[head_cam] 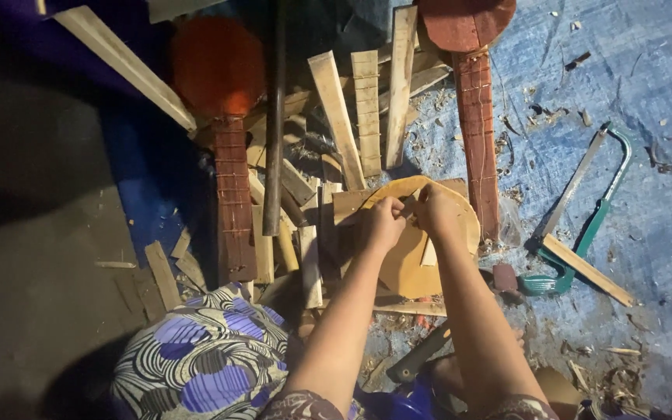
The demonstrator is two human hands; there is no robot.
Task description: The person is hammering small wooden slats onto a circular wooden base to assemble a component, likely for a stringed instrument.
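Wooden round panel (406,260), pale tan, lies under both hands on a pile of wood strips (336,117). Left hand (383,224) and right hand (435,210) meet at the panel's twelve o'clock edge, fingers curled shut, pinching something too small to make out. A green-handled saw (593,218) rests at three o'clock.

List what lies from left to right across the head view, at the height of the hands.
Orange-bodied instrument neck → dark upright rod → left hand → right hand, both on the round tan wooden piece → red-brown instrument neck → green-framed hacksaw on the blue tarp.
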